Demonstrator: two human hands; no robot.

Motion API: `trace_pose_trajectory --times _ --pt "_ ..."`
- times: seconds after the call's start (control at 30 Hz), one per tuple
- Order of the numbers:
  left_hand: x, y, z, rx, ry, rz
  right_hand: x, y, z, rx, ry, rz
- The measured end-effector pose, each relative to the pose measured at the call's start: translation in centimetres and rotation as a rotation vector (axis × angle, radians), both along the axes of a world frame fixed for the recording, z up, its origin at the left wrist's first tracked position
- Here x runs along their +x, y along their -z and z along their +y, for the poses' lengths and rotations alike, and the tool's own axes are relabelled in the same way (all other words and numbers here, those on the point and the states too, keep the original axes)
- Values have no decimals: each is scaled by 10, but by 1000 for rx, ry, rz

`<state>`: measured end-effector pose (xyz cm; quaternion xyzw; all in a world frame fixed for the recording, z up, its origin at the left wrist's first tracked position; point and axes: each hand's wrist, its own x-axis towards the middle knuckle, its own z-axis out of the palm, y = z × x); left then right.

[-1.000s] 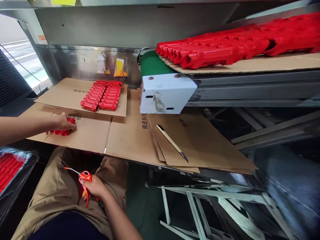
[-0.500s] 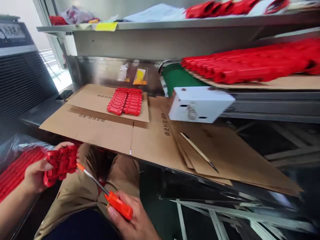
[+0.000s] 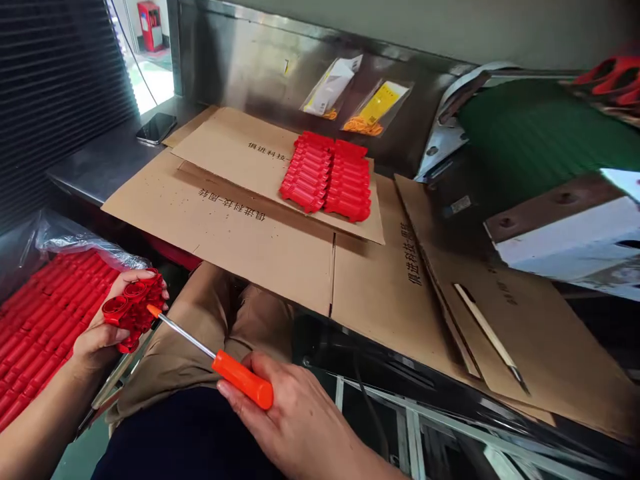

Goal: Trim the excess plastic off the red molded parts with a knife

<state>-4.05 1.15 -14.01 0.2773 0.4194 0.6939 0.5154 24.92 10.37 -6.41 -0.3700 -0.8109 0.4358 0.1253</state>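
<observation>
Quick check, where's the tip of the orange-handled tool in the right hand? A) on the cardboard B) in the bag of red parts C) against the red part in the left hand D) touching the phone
C: the orange-handled tool in the right hand points its tip at the red part held by the left hand.

The red part (image 3: pixel 134 312) looks like moulded plastic with a slight gloss. The tool (image 3: pixel 210 355) has a shiny metal shaft and a smooth orange plastic handle. Matt brown cardboard (image 3: pixel 240 233) covers the brushed steel bench (image 3: pixel 105 163). Crinkled clear film (image 3: pixel 75 240) lines the bin.
</observation>
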Motion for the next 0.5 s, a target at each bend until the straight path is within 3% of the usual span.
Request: trace_pose_trajectory --times 0.3,0.5 --pt "-16 -11 -4 102 113 -233 -30 -15 21 167 -152 -329" --pt "-22 -4 -14 97 73 -304 -37 -15 22 198 -193 -401"
